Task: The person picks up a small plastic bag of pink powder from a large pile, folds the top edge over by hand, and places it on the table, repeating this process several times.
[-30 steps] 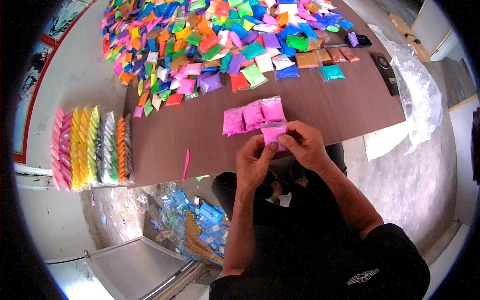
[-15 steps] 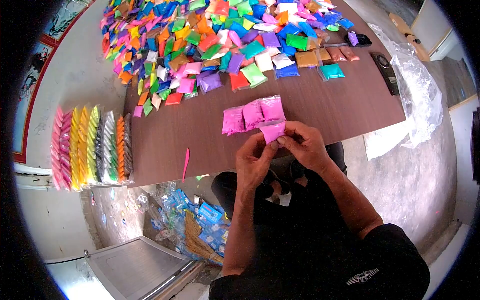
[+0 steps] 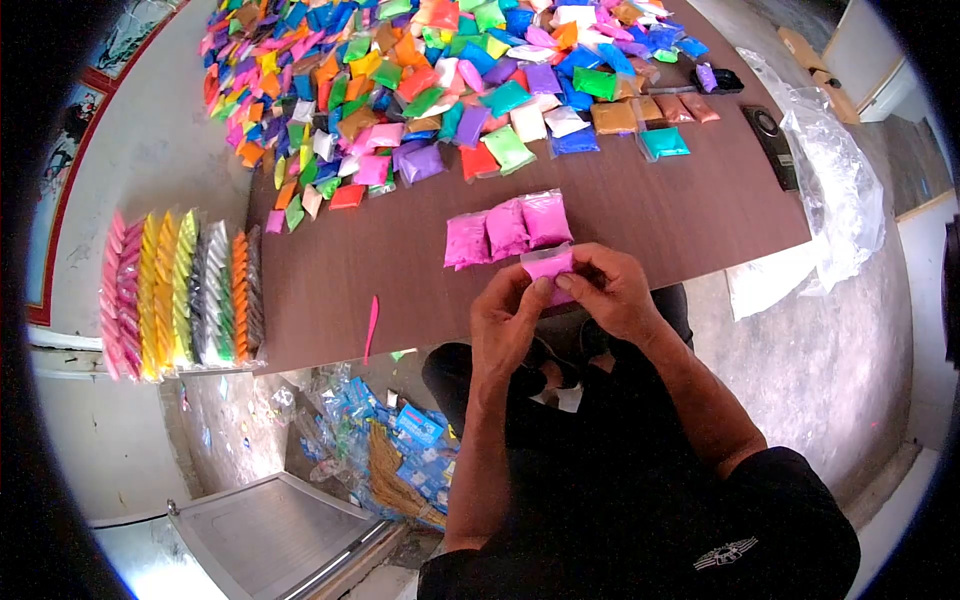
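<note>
Between both hands, at the table's near edge, is a small clear packet of pink clay-like material (image 3: 547, 264). My left hand (image 3: 506, 318) pinches its left side, thumb on the near face. On the other side my right hand (image 3: 610, 288) grips it the same way, the two thumbs close together. The fingers behind the packet are partly hidden. Just beyond it, three fuller pink packets (image 3: 507, 229) lie side by side on the brown table (image 3: 640, 215). A thin pink plastic tool (image 3: 373, 325) rests to the left, near the edge.
A large heap of colourful packets (image 3: 430, 85) covers the far part of the table. Twisted coloured packs (image 3: 185, 290) stand at the left. A black scale-like device (image 3: 770, 145) and clear plastic sheeting (image 3: 830, 190) are at the right. Below lie a straw broom (image 3: 395, 475) and blue wrappers (image 3: 420, 425).
The held packet's pink contents look more pressed down, with more clear film showing along its top. My thumbs have shifted slightly; the packets on the table look unmoved.
</note>
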Demonstrator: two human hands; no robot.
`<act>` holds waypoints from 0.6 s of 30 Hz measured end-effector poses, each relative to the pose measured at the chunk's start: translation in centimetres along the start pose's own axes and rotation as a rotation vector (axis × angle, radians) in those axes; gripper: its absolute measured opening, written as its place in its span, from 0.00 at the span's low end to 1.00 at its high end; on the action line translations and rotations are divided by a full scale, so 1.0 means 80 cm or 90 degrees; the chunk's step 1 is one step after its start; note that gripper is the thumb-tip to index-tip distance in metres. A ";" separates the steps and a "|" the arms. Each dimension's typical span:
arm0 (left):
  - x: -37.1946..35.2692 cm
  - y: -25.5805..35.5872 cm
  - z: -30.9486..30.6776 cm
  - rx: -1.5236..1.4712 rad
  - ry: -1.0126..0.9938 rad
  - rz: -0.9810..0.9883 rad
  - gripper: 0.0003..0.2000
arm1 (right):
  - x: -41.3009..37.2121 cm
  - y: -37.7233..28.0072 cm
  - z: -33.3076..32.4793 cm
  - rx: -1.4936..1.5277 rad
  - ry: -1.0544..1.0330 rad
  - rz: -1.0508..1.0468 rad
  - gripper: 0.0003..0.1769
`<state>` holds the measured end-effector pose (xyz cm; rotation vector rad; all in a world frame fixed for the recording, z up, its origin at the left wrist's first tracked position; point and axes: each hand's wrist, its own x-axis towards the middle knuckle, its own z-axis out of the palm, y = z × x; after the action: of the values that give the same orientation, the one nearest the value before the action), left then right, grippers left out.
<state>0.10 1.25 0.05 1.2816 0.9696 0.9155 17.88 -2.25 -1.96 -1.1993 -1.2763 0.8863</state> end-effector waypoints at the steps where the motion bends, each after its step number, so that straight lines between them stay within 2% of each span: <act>1: 0.000 -0.004 -0.001 0.004 0.003 0.011 0.13 | 0.000 0.002 0.000 -0.001 0.000 0.000 0.13; 9: 0.000 -0.013 -0.006 -0.021 -0.016 0.039 0.10 | 0.001 -0.002 -0.003 -0.019 -0.013 0.035 0.13; 11: -0.001 -0.002 -0.004 0.061 -0.020 0.022 0.09 | 0.000 -0.003 -0.001 -0.012 -0.005 0.037 0.12; 13: -0.001 0.005 0.001 0.046 -0.008 0.015 0.09 | 0.000 -0.003 -0.001 -0.004 0.003 0.039 0.12; 18: 0.000 -0.006 -0.004 0.020 -0.004 0.000 0.09 | 0.004 0.001 0.003 -0.042 0.005 -0.067 0.10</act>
<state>-0.21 1.33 -0.43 1.3098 0.9822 0.8996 17.68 -1.89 -2.01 -1.1748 -1.3575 0.7678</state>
